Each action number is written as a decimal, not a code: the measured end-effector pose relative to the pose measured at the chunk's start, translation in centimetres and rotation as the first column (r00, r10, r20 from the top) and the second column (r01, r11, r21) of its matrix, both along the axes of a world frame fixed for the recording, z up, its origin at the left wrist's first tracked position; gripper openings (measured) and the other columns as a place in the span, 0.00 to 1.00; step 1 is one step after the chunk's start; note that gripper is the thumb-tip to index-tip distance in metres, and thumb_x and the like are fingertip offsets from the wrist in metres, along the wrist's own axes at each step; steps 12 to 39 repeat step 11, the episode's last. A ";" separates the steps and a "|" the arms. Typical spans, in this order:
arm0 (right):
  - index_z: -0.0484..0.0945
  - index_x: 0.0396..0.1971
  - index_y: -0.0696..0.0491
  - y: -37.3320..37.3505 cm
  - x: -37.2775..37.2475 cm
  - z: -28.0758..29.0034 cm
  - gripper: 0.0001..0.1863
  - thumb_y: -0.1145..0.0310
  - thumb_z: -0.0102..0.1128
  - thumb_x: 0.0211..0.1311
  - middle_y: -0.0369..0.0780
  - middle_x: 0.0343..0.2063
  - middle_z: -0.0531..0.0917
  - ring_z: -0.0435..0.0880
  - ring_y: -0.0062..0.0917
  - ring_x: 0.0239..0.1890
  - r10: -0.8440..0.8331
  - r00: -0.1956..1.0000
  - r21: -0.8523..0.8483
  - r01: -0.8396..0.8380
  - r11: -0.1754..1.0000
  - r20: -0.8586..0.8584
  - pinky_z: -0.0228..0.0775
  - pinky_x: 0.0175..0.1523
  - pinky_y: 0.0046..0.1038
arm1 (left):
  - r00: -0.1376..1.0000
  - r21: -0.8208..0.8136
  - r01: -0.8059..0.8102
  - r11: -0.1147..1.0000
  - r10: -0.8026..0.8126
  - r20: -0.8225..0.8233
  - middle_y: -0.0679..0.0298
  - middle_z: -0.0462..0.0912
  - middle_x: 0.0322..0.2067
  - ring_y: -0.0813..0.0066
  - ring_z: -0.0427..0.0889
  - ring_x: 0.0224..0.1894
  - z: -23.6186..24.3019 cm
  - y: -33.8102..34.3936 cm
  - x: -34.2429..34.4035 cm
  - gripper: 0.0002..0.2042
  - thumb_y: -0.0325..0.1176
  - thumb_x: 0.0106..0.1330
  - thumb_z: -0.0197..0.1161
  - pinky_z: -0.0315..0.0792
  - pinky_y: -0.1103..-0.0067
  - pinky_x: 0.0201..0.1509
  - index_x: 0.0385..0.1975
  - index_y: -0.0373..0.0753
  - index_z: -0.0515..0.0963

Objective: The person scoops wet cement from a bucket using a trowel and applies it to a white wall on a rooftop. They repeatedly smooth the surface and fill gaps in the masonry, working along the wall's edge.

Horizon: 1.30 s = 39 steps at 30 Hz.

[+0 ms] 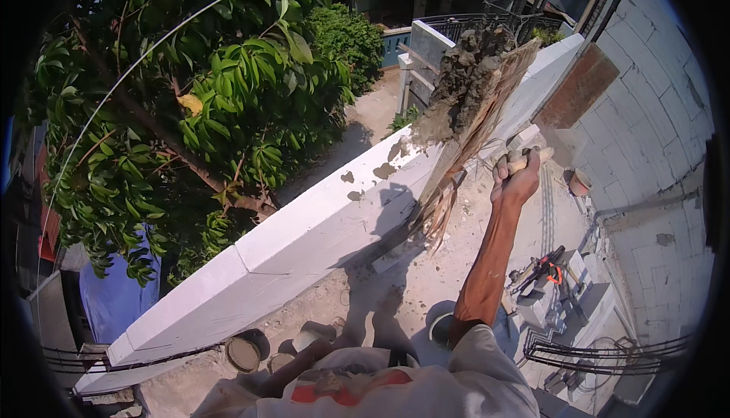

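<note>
My right hand (517, 173) is stretched forward, its fingers wrapped round a pale wooden handle (531, 160). The tool's working end cannot be made out. Ahead and to the left of this hand, a heap of wet grey mortar (465, 83) sits against a rough, weathered wooden board (498, 102) that leans across the white block wall (334, 228). Mortar is smeared on the wall top beside the board, with a few loose blobs farther along. Low down near my shirt, part of my left forearm (300, 362) shows; its hand cannot be seen.
Buckets (243, 353) stand by the wall's foot, near my body. Hand tools (549, 266) and pale blocks lie at right, near bent steel bars (593, 353). A tall block wall (646, 76) bounds the right side. Leafy branches (251, 98) hang beyond the low wall.
</note>
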State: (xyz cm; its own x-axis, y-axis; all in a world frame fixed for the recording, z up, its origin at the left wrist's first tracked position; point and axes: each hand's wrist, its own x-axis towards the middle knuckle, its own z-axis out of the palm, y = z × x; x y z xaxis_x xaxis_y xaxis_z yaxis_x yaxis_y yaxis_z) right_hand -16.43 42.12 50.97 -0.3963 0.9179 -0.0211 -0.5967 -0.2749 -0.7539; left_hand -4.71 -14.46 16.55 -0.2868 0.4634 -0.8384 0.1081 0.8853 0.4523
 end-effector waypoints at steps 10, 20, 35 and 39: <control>0.66 0.41 0.52 -2.0 0.2 14.9 0.11 0.60 0.48 0.76 0.36 0.22 0.70 0.69 0.28 0.20 0.399 0.916 0.342 -0.390 0.855 0.045 0.65 0.26 0.33 | 0.963 0.259 -0.210 0.943 0.245 -0.111 0.50 0.83 0.49 0.49 0.82 0.53 -11.6 -11.7 1.0 0.18 0.49 0.66 0.57 0.74 0.60 0.57 0.46 0.43 0.81; 0.68 0.38 0.52 -4.9 1.7 12.3 0.11 0.59 0.50 0.75 0.35 0.22 0.71 0.73 0.28 0.24 0.112 0.989 0.339 -0.139 0.930 0.100 0.70 0.32 0.34 | 0.947 0.203 -0.231 0.952 0.267 -0.176 0.47 0.84 0.47 0.49 0.83 0.52 -3.1 -9.1 0.6 0.18 0.46 0.64 0.58 0.74 0.59 0.56 0.45 0.40 0.82; 0.68 0.38 0.52 -4.9 1.7 12.3 0.11 0.59 0.50 0.75 0.35 0.22 0.71 0.73 0.28 0.24 0.112 0.989 0.339 -0.139 0.930 0.100 0.70 0.32 0.34 | 0.947 0.203 -0.231 0.952 0.267 -0.176 0.47 0.84 0.47 0.49 0.83 0.52 -3.1 -9.1 0.6 0.18 0.46 0.64 0.58 0.74 0.59 0.56 0.45 0.40 0.82; 0.68 0.38 0.52 -4.9 1.7 12.3 0.11 0.59 0.50 0.75 0.35 0.22 0.71 0.73 0.28 0.24 0.112 0.989 0.339 -0.139 0.930 0.100 0.70 0.32 0.34 | 0.947 0.203 -0.231 0.952 0.267 -0.176 0.47 0.84 0.47 0.49 0.83 0.52 -3.1 -9.1 0.6 0.18 0.46 0.64 0.58 0.74 0.59 0.56 0.45 0.40 0.82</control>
